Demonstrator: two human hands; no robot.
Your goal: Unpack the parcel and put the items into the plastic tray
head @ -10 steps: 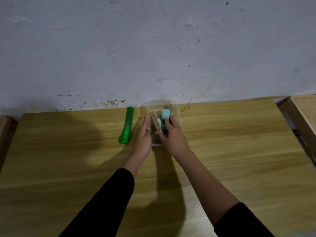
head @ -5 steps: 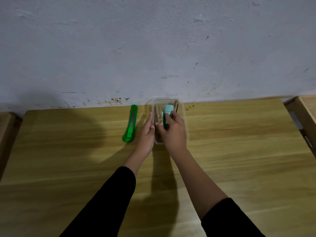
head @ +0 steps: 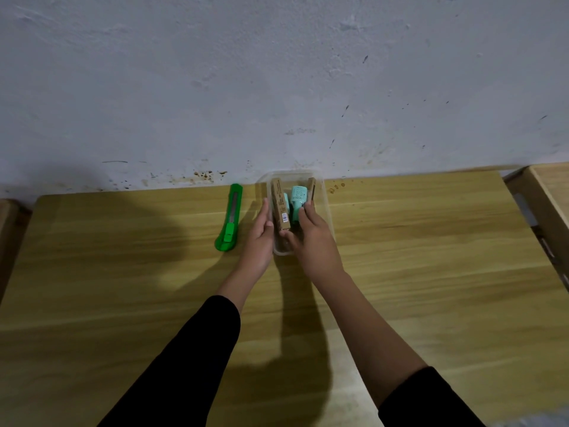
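Clear plastic tray [head: 327, 211] holds slim cardboard boxes [head: 280, 204] and mint items [head: 298, 200].

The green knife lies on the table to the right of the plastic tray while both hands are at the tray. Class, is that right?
Not quite. The head view shows the green knife to the left of the tray, not the right. It does lie on the table, and the left hand and right hand are both at the tray.

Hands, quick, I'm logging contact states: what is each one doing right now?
Left hand: open, flat against the left outer wall of the plastic tray.
Right hand: inside the tray, fingertips on the teal item; whether it grips cannot be told.
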